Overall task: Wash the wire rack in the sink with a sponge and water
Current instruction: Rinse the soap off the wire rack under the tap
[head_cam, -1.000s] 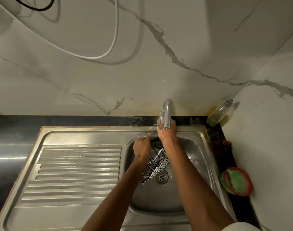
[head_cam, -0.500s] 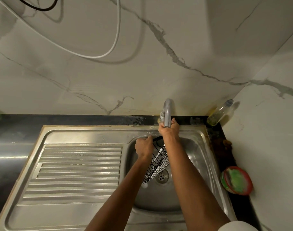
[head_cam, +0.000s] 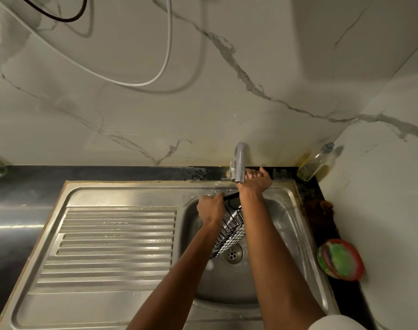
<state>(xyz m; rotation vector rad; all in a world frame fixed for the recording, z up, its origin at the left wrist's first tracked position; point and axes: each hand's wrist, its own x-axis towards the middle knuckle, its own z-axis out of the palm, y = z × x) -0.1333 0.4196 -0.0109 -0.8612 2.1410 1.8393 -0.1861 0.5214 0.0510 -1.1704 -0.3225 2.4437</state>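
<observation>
A black wire rack (head_cam: 229, 232) stands tilted in the steel sink basin (head_cam: 281, 236), its lower end near the drain (head_cam: 233, 254). My left hand (head_cam: 211, 208) grips the rack's upper left rim. My right hand (head_cam: 256, 180) is up at the tap (head_cam: 240, 163), just right of the spout, fingers curled in against its base. The spout hides what the fingertips touch. No running water shows. A green scrub pad lies in a red-rimmed dish (head_cam: 339, 259) on the right counter.
A ribbed steel drainboard (head_cam: 113, 241) fills the left side. A clear bottle (head_cam: 315, 165) with yellowish liquid leans in the back right corner. Marble walls close the back and right. A white cable (head_cam: 165, 55) hangs on the back wall.
My right hand has shifted from under the spout to its right side. My left hand lifted the rack's upper rim slightly toward the basin's back edge.
</observation>
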